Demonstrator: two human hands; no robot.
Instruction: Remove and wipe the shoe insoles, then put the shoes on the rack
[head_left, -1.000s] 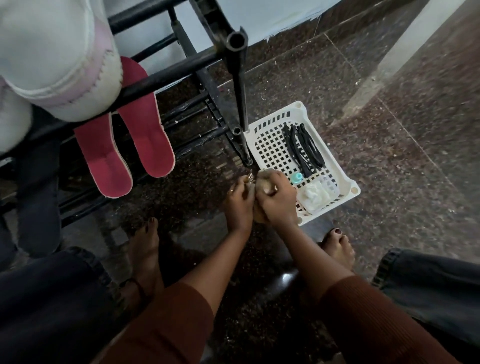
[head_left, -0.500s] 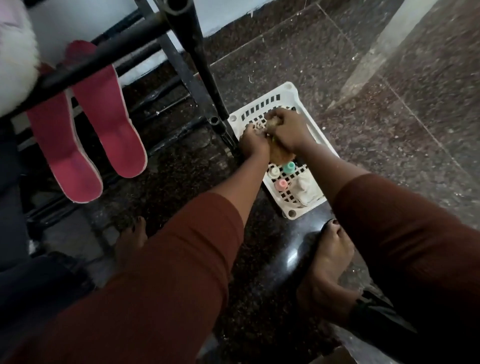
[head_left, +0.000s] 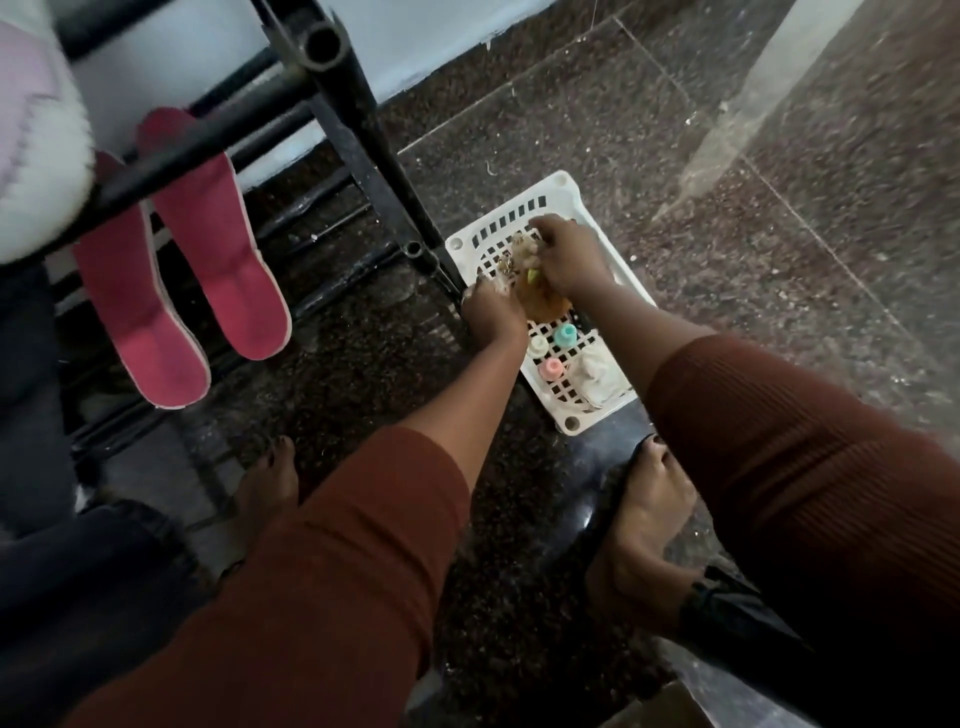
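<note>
since the earlier frame both hands stay over the white basket (head_left: 563, 183) at frame centre, little shifted. the right hand (head_left: 569, 255) and left hand (head_left: 493, 310) both grip a brownish cloth (head_left: 540, 301) (blurred, with something pale and green in it). three small bottles (head_left: 551, 347) stand below them. two pink insoles (head_left: 208, 270) hang on the black rack (head_left: 363, 140) at upper left, beside a white shoe (head_left: 36, 156); the rack's leg stands just left of the basket.
</note>
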